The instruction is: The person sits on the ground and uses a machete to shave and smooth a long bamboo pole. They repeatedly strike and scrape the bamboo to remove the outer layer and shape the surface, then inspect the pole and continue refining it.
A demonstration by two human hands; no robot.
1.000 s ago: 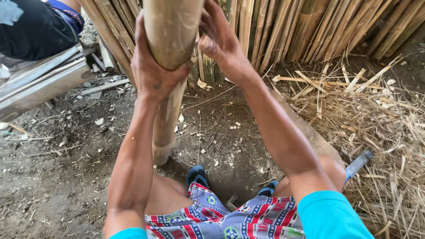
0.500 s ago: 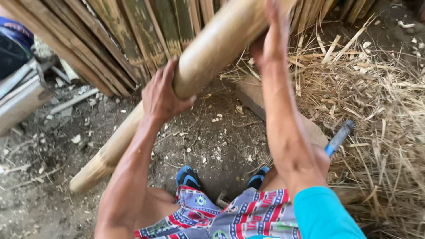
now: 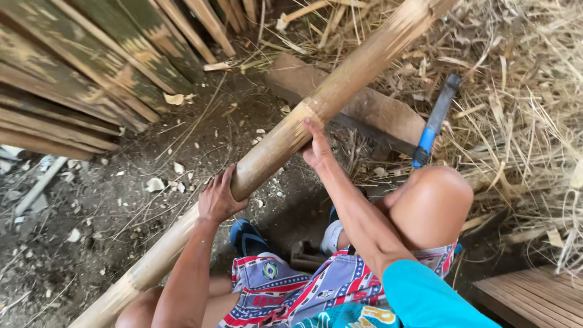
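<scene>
Now both hands, left hand [image 3: 220, 199], right hand [image 3: 317, 147], grip slanted bamboo pole [image 3: 276, 146].

The bamboo pole [image 3: 285, 143] runs out of view at the top right and bottom left corners. The tool with the blue handle [image 3: 432, 124] hides its working end behind the knee [image 3: 432, 203]. The left hand's [image 3: 220, 199] fingertips curl out of sight behind the pole.

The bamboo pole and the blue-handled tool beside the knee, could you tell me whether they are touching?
Apart. The head view shows straw-covered ground between the bamboo pole and the blue-handled tool.
</scene>
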